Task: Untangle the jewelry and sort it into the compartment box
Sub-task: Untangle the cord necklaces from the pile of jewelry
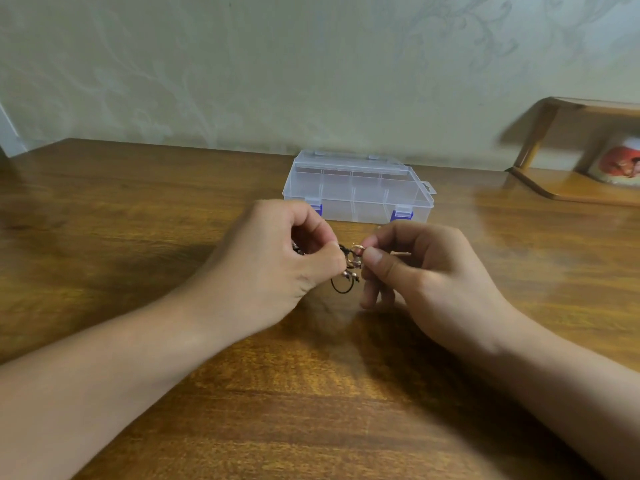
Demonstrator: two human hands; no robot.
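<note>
While the knot is not yet undone, I hold the tangled jewelry (349,266) up off the surface (138,209), just in front of the compartment box (358,188), so that the loose ends can hang free and show me which strand runs where. My left hand (277,258) is curled tight, thumb and forefinger pinching one side of the bundle; some beads seem to be tucked in behind those fingers, though blur keeps me from saying what they are. My right hand (422,268) pinches the other side, thumb pressed on a small gold-coloured ring (358,248), the other fingers folded under. Between the two pinches lie a black cord and a few small coppery beads, and a loop of the cord (341,287) droops below them toward the surface.

I keep both grips close together, I think, because pulling apart too soon would only tighten the knot; working the ring loose from the cord looks like the step in hand. The compartment box sits beyond my hands with its lid down and both blue latches (401,213) facing me, so nothing has been sorted into it that I can see, and it will need opening. A wooden shelf (568,188) stands well to the right of the box.
</note>
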